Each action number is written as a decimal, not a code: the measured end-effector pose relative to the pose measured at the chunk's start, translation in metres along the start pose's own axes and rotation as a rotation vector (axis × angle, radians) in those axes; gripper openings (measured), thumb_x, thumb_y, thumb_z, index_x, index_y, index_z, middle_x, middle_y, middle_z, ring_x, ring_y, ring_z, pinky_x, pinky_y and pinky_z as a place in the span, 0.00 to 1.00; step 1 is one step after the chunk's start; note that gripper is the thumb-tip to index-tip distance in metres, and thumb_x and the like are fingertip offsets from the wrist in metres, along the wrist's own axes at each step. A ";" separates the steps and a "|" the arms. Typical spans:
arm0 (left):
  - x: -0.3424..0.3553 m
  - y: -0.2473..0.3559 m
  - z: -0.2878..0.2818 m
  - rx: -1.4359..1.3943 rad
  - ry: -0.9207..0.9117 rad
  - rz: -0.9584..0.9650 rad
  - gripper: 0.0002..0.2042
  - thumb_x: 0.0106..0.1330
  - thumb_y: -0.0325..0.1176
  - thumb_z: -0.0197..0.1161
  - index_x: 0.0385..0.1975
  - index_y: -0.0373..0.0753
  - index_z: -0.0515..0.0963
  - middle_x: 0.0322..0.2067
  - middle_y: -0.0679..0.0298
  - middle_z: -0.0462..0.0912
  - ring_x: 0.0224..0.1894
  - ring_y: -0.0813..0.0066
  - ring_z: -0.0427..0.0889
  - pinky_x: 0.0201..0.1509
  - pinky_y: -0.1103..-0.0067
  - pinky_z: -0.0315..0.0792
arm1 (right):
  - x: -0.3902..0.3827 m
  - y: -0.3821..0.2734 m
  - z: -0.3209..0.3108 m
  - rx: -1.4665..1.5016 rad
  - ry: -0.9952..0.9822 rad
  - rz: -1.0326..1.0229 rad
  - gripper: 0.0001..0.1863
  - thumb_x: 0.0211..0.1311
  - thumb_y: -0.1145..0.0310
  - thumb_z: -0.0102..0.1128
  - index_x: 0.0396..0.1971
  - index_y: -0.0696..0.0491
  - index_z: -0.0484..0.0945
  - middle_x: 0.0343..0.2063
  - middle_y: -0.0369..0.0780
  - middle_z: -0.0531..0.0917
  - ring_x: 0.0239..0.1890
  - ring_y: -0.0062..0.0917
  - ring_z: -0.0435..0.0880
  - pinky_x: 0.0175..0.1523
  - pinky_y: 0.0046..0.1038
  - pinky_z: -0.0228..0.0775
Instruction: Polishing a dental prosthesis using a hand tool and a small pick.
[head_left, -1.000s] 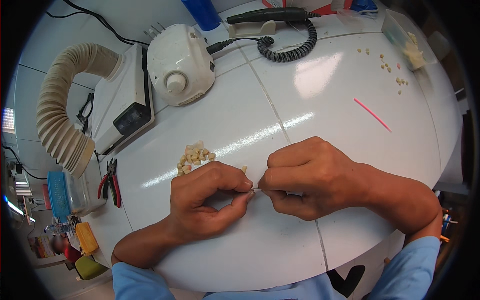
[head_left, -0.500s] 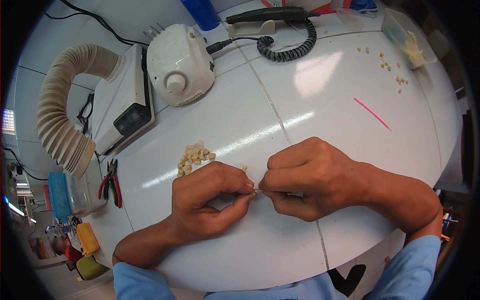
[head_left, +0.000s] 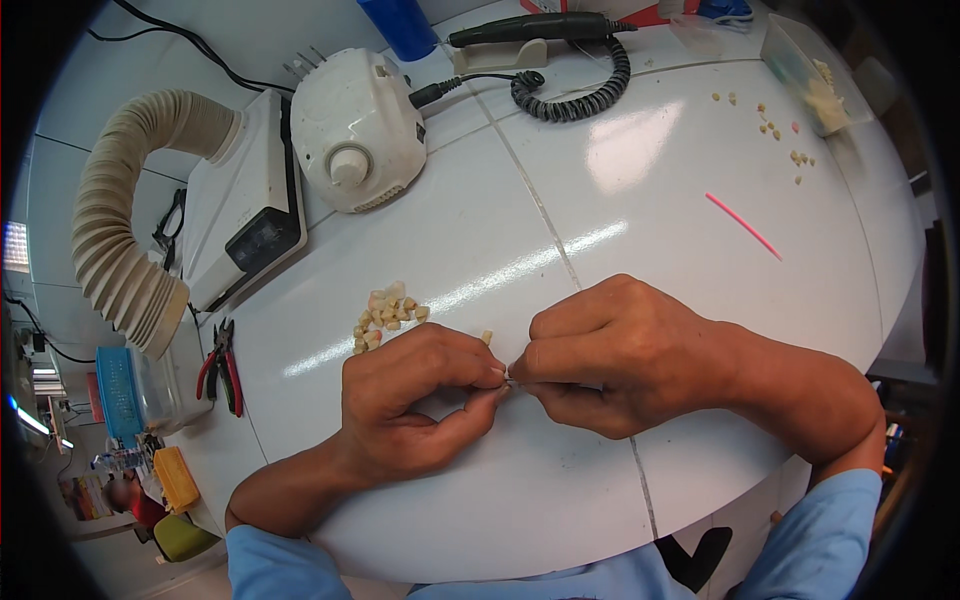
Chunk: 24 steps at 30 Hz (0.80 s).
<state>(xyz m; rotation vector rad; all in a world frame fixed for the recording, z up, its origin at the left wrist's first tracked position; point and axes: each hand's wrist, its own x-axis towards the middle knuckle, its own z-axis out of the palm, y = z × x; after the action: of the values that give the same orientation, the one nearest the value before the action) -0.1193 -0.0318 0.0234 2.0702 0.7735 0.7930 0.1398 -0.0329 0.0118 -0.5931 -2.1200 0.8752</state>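
My left hand (head_left: 415,400) and my right hand (head_left: 630,358) meet above the white table, thumbs and fingers pinched, fingertips almost touching. Between them sits a tiny pale piece (head_left: 507,376), too small and too covered to name. Just beyond the left hand lies a heap of small cream, tooth-like pieces (head_left: 392,308), a few tinged pink. One single cream piece (head_left: 487,337) rests apart, beside the left fingers.
Left stand red-and-black pliers (head_left: 220,368), a ribbed hose (head_left: 110,230) and a white control box (head_left: 355,135). A black handpiece (head_left: 530,28) lies on its rest at the back. Right are a pink stick (head_left: 743,227), scattered pieces (head_left: 770,130) and a clear tub (head_left: 800,70).
My right hand has shifted slightly left, narrowing the gap to the left fingertips. The left hand stays nearly in place, and the things on the table keep their spots.
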 end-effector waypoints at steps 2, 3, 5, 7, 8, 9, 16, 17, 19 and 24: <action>0.001 0.001 -0.001 0.026 -0.017 0.021 0.13 0.53 0.15 0.77 0.37 0.35 0.86 0.37 0.55 0.90 0.38 0.69 0.91 0.42 0.77 0.83 | 0.000 0.002 0.000 0.003 -0.003 -0.009 0.06 0.55 0.81 0.68 0.28 0.58 0.79 0.24 0.41 0.79 0.25 0.39 0.84 0.30 0.38 0.76; 0.001 0.002 0.000 0.046 -0.034 0.045 0.13 0.53 0.15 0.77 0.37 0.34 0.86 0.37 0.54 0.90 0.38 0.69 0.91 0.42 0.77 0.83 | 0.000 0.001 0.000 0.008 -0.003 -0.003 0.06 0.55 0.81 0.68 0.29 0.58 0.79 0.24 0.41 0.79 0.25 0.38 0.84 0.30 0.38 0.76; 0.002 0.001 0.000 0.031 -0.018 0.040 0.13 0.54 0.15 0.76 0.38 0.35 0.87 0.37 0.56 0.91 0.38 0.70 0.91 0.41 0.78 0.84 | 0.000 0.000 0.000 0.013 -0.002 0.006 0.06 0.55 0.81 0.68 0.29 0.58 0.79 0.24 0.41 0.79 0.25 0.38 0.84 0.31 0.38 0.76; 0.001 0.000 0.000 0.021 -0.002 0.035 0.12 0.55 0.16 0.76 0.39 0.35 0.87 0.37 0.59 0.91 0.38 0.71 0.91 0.40 0.79 0.84 | 0.001 0.000 0.000 0.026 0.026 0.000 0.06 0.54 0.81 0.68 0.29 0.58 0.79 0.23 0.41 0.79 0.24 0.38 0.84 0.30 0.38 0.75; 0.000 -0.001 0.001 0.007 0.023 0.000 0.13 0.56 0.16 0.76 0.39 0.35 0.88 0.36 0.59 0.91 0.38 0.71 0.91 0.40 0.79 0.84 | 0.000 0.000 0.001 0.026 0.027 0.000 0.06 0.54 0.81 0.68 0.29 0.58 0.79 0.23 0.41 0.79 0.24 0.38 0.84 0.30 0.38 0.75; -0.001 -0.001 0.001 -0.007 0.048 -0.034 0.13 0.56 0.16 0.76 0.40 0.35 0.88 0.36 0.59 0.91 0.38 0.72 0.91 0.40 0.79 0.84 | -0.001 0.001 0.001 0.023 0.074 0.016 0.07 0.52 0.82 0.69 0.29 0.57 0.81 0.21 0.39 0.79 0.22 0.34 0.82 0.27 0.35 0.72; -0.002 -0.003 -0.001 -0.012 0.001 -0.024 0.12 0.58 0.09 0.72 0.39 0.30 0.85 0.40 0.52 0.89 0.43 0.68 0.92 0.49 0.76 0.87 | -0.001 0.000 -0.003 0.020 0.071 0.050 0.06 0.54 0.82 0.68 0.29 0.57 0.80 0.21 0.41 0.80 0.22 0.38 0.83 0.29 0.37 0.74; -0.002 -0.002 -0.001 -0.023 -0.002 -0.033 0.12 0.59 0.10 0.72 0.39 0.30 0.85 0.41 0.52 0.89 0.43 0.68 0.92 0.49 0.75 0.87 | -0.001 -0.001 -0.003 0.021 0.071 0.050 0.06 0.54 0.82 0.68 0.29 0.57 0.80 0.21 0.41 0.80 0.22 0.38 0.83 0.29 0.37 0.74; -0.003 -0.001 -0.001 -0.035 -0.008 -0.040 0.11 0.60 0.10 0.72 0.40 0.29 0.84 0.42 0.51 0.89 0.44 0.68 0.92 0.50 0.75 0.87 | -0.001 -0.002 -0.003 0.036 0.068 0.064 0.06 0.54 0.82 0.68 0.28 0.57 0.79 0.21 0.41 0.80 0.22 0.39 0.83 0.29 0.37 0.74; -0.006 -0.003 0.003 -0.081 0.057 -0.093 0.12 0.57 0.16 0.77 0.39 0.33 0.86 0.40 0.55 0.92 0.44 0.66 0.94 0.48 0.76 0.87 | -0.001 -0.001 -0.001 0.037 0.072 0.050 0.06 0.54 0.81 0.68 0.27 0.57 0.79 0.22 0.41 0.80 0.22 0.40 0.83 0.29 0.37 0.74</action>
<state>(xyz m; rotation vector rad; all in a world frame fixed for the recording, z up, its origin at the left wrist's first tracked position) -0.1216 -0.0361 0.0174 1.9325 0.8487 0.8208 0.1407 -0.0339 0.0124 -0.6512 -2.0279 0.9060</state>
